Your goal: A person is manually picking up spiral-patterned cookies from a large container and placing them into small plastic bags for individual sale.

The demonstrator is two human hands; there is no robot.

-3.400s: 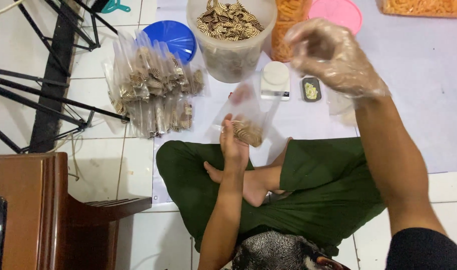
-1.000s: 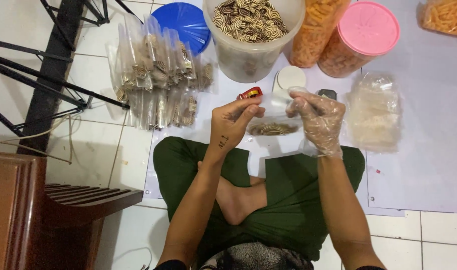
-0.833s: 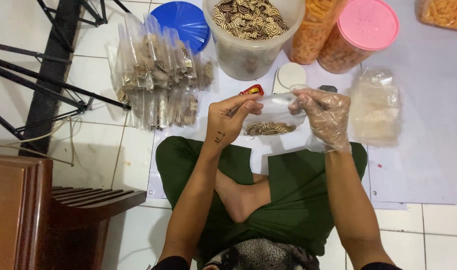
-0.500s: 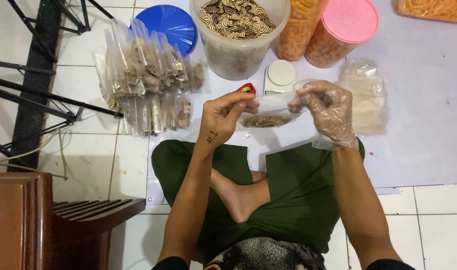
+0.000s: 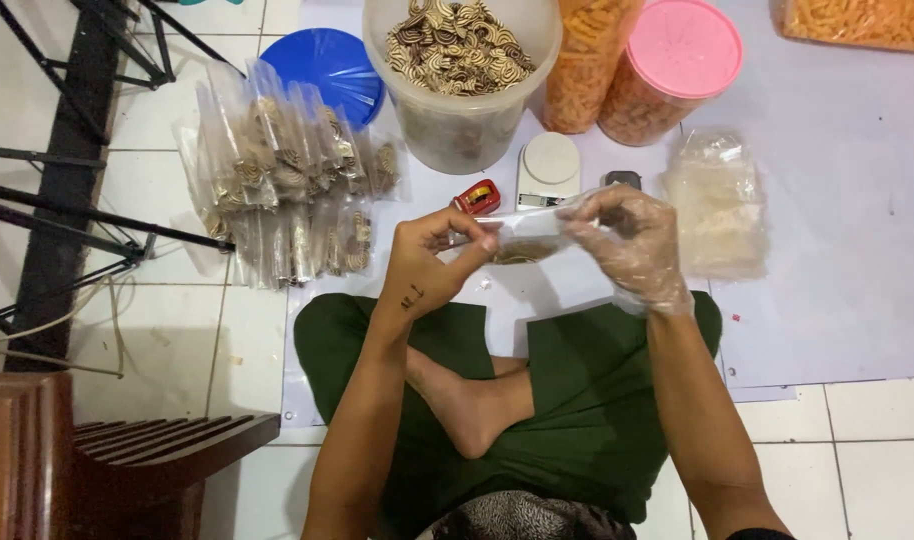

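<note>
Apparently mid-sealing, the bare left hand [image 5: 429,262] and gloved right hand [image 5: 632,243] pinch the ends of a small clear snack bag [image 5: 525,232] above the floor sheet's [image 5: 837,220] near edge, beside the red stapler [image 5: 476,197].

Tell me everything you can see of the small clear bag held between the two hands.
The small clear bag is thin, see-through plastic, held roughly level above the white sheet in front of the crossed legs. The bare left hand pinches its left end; the right hand, in a loose clear glove, grips its right end. A small heap of brown-and-cream striped snack pieces sags in its lower part. Whether its mouth is sealed cannot be told.
</note>
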